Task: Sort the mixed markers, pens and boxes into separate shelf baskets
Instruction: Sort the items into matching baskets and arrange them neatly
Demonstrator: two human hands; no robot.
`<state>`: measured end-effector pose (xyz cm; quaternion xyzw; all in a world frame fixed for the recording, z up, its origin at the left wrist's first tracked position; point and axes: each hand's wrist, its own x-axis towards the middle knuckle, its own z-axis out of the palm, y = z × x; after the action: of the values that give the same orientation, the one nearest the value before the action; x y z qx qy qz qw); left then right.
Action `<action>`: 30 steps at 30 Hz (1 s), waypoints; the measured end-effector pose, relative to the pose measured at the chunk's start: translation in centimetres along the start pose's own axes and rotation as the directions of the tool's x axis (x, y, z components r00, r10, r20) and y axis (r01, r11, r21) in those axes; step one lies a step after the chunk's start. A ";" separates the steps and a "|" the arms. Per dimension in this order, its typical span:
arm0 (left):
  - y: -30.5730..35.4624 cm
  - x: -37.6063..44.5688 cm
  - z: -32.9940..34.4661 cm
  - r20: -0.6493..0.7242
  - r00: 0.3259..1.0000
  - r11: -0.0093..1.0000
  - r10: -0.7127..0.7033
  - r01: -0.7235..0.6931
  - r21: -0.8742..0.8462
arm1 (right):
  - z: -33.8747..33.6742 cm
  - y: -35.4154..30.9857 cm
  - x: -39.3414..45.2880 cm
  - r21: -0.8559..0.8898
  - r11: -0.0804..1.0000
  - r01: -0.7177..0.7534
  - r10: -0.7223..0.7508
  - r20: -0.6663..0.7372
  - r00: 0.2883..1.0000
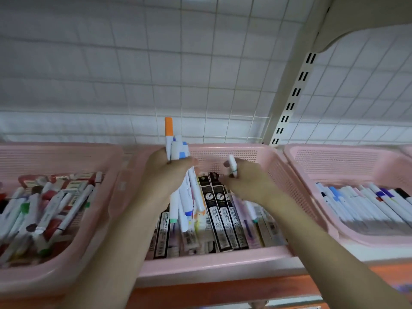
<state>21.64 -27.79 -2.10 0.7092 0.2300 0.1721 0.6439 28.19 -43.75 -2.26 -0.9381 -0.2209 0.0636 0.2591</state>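
Three pink baskets stand side by side on a shelf. Over the middle basket (pixel 223 262), my left hand (pixel 165 168) grips a bundle of white markers (pixel 189 192) with orange, blue and green caps, held upright. My right hand (pixel 245 179) pinches a single white marker (pixel 233 163) just above the long black boxes (pixel 219 210) that lie in this basket with several loose markers. The left basket (pixel 55 277) holds a jumble of markers and red boxes. In the right basket (pixel 347 150), white pens (pixel 367 204) lie in a row.
A white wire grid (pixel 178 74) backs the shelf. A cream slotted upright (pixel 292 97) rises behind the gap between the middle and right baskets. The shelf has an orange front edge (pixel 223 291).
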 end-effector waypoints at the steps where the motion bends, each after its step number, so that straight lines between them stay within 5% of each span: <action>1: 0.2 0.0 0.1 0.018 1.000 0.999 -0.011 0.011 -0.036 | -0.7 0.1 -0.3 0.101 0.995 -0.012 0.018 -0.067 0.998; 5: 1.5 -0.3 1.2 0.089 0.996 0.991 0.010 0.002 -0.137 | -3.4 0.8 -2.2 0.405 0.914 0.026 0.090 -0.265 0.960; 13: 3.5 -2.6 7.6 0.167 0.971 0.981 0.171 -0.152 -0.117 | -7.7 5.6 -4.6 0.587 0.794 0.157 0.112 -0.396 0.911; 21: 6.2 -5.7 19.3 0.175 0.951 0.965 0.256 -0.240 -0.108 | -14.9 15.6 -6.1 0.570 0.802 0.178 0.071 -0.387 0.919; 27: 7.1 -8.1 27.8 0.211 0.945 0.968 0.249 -0.246 -0.039 | -18.1 23.9 -6.7 0.381 0.925 -0.012 0.162 -0.366 0.916; 30: 6.7 -8.5 30.9 0.220 0.951 0.971 0.216 -0.233 0.051 | -18.9 27.3 -6.9 0.319 0.936 -0.150 0.235 -0.247 0.940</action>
<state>31.89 -58.65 1.51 0.7692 0.0840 0.1584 0.6134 36.89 -76.49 -0.06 -0.9054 -0.0760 -0.0127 0.4175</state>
